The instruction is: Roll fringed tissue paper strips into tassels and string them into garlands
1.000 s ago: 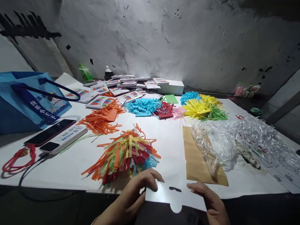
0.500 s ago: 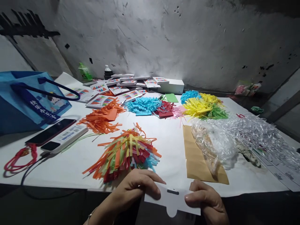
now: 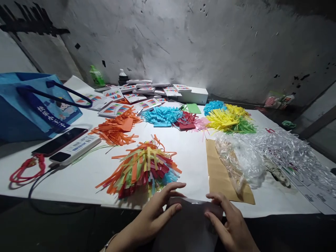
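Here's the shaded card (image 3: 190, 224), just nearer the wearer than the multicoloured tassel pile (image 3: 143, 168); left hand (image 3: 160, 210) has its left side between thumb and fingers, right hand (image 3: 224, 218) its right. Brown paper (image 3: 216, 175) right of the pile, phone (image 3: 60, 141) to its left.

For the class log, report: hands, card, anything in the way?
Left hand, right hand grip card at its sides. Card at table's near edge. Fringe pile beside left hand, brown paper near right.
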Demonstrator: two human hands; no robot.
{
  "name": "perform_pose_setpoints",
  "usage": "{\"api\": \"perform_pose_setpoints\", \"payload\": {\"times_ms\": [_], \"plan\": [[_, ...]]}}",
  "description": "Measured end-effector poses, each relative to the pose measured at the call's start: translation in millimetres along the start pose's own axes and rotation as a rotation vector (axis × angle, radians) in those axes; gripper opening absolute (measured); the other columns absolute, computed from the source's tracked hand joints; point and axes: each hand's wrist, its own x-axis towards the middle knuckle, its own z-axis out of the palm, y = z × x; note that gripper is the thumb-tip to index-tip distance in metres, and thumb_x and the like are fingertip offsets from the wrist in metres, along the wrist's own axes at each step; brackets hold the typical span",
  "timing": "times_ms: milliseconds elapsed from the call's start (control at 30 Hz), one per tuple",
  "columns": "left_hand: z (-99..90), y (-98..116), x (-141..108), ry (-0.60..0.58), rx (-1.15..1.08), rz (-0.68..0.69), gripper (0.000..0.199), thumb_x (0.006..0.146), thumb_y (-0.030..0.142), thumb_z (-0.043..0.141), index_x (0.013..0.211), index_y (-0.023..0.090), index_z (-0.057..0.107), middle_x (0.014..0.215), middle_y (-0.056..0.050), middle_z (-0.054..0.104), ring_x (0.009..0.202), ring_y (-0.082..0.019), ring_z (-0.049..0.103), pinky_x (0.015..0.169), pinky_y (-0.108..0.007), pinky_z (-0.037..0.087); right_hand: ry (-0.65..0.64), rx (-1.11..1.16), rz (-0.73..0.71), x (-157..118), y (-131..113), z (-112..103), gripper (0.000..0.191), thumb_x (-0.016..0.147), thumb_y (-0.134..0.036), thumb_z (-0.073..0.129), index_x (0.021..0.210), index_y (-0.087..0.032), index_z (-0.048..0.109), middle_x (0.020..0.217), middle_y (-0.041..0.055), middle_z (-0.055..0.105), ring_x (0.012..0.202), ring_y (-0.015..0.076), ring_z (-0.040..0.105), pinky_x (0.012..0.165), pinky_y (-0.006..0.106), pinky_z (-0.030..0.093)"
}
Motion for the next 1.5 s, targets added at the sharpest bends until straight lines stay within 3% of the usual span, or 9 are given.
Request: {"api": "perform_pose_setpoints", "payload": {"times_ms": [100, 200, 400, 500, 667, 800, 933, 1200, 1500], "plan": [[6.1, -1.6, 3.4, 0.08, 0.013, -0.056, 0.024, 0.099, 0.034, 0.055, 0.121, 0.027, 0.063, 0.117, -0.005, 0.069, 0.105, -0.021, 0.064, 0.087, -0.025, 0.051, -0.093, -0.194, -0.12, 8.6, -8.6, -2.0, 0.031, 0.094, -0.018, 0.054, 0.124, -0.026, 0.055, 0.105, 0.006, 0.067, 0.096, 0.0231, 0.065, 0.084, 0.036, 0.056], [9.8, 0.2, 7.2, 0.108, -0.001, -0.017, 0.02, 0.099, 0.035, 0.057, 0.113, 0.025, 0.068, 0.107, -0.005, 0.071, 0.102, -0.021, 0.064, 0.088, -0.025, 0.049, -0.14, -0.361, -0.179, 19.7, -18.2, -3.0, 0.043, 0.089, -0.012, 0.056, 0.131, -0.02, 0.055, 0.105, 0.0114, 0.068, 0.096, 0.0299, 0.064, 0.085, 0.048, 0.054], [12.3, 3.3, 8.5, 0.124, -0.128, -0.044, 0.023, 0.099, 0.04, 0.056, 0.112, 0.023, 0.064, 0.101, -0.004, 0.067, 0.09, -0.019, 0.063, 0.077, -0.023, 0.05, -0.441, -0.046, -0.035, 38.7, -34.4, -20.4, 0.052, 0.085, -0.013, 0.066, 0.135, -0.02, 0.055, 0.119, 0.0084, 0.064, 0.104, 0.0213, 0.063, 0.091, 0.033, 0.053], [14.1, 2.5, 9.2, 0.115, -0.119, -0.05, 0.023, 0.099, 0.04, 0.055, 0.112, 0.023, 0.063, 0.1, -0.004, 0.067, 0.088, -0.018, 0.061, 0.076, -0.024, 0.049, -0.485, -0.076, -0.04, 43.5, -38.5, -23.7, 0.052, 0.086, -0.019, 0.069, 0.136, -0.021, 0.055, 0.114, 0.0075, 0.066, 0.103, 0.0234, 0.063, 0.091, 0.036, 0.053], [16.3, 2.7, 11.7, 0.08, -0.095, -0.017, 0.022, 0.1, 0.036, 0.052, 0.114, 0.023, 0.062, 0.103, -0.004, 0.068, 0.098, -0.021, 0.062, 0.087, -0.028, 0.046, -0.463, -0.315, -0.122, 44.3, -32.5, -6.0, 0.056, 0.087, -0.007, 0.058, 0.141, -0.014, 0.049, 0.114, 0.0131, 0.066, 0.098, 0.0281, 0.066, 0.084, 0.044, 0.056], [16.4, 3.8, 12.6, 0.108, -0.068, -0.084, 0.026, 0.098, 0.041, 0.054, 0.116, 0.023, 0.062, 0.103, -0.004, 0.066, 0.091, -0.021, 0.06, 0.083, -0.029, 0.046, -0.441, -0.233, -0.163, 45.3, -25.2, -3.6, 0.056, 0.086, -0.005, 0.056, 0.14, -0.017, 0.049, 0.112, 0.0117, 0.065, 0.095, 0.0238, 0.068, 0.08, 0.037, 0.057], [17.9, 4.2, 14.1, 0.115, -0.078, -0.159, 0.034, 0.095, 0.051, 0.055, 0.11, 0.022, 0.063, 0.097, -0.003, 0.065, 0.089, -0.022, 0.057, 0.081, -0.03, 0.044, -0.457, -0.072, -0.11, 49.9, -26.2, -14.1, 0.048, 0.088, -0.009, 0.055, 0.133, -0.022, 0.055, 0.106, 0.0069, 0.066, 0.095, 0.019, 0.066, 0.082, 0.031, 0.053], [22.0, -0.5, 17.1, 0.088, -0.187, -0.214, 0.049, 0.089, 0.066, 0.056, 0.09, 0.017, 0.063, 0.081, -0.001, 0.06, 0.077, -0.019, 0.051, 0.069, -0.027, 0.042, -0.474, 0.034, -0.047, 56.9, -26.6, -18.8, 0.038, 0.084, -0.009, 0.055, 0.118, -0.022, 0.062, 0.103, 0.004, 0.068, 0.093, 0.0177, 0.064, 0.081, 0.029, 0.048], [22.4, 4.7, 18.4, 0.052, -0.197, -0.205, 0.049, 0.091, 0.064, 0.055, 0.09, 0.016, 0.064, 0.079, -0.001, 0.057, 0.075, -0.017, 0.05, 0.068, -0.026, 0.04, -0.458, -0.176, -0.048, 55.3, -30.4, -13.3, 0.022, 0.082, -0.008, 0.051, 0.101, -0.02, 0.055, 0.094, 0.0036, 0.064, 0.082, 0.0175, 0.06, 0.071, 0.027, 0.042]]}}
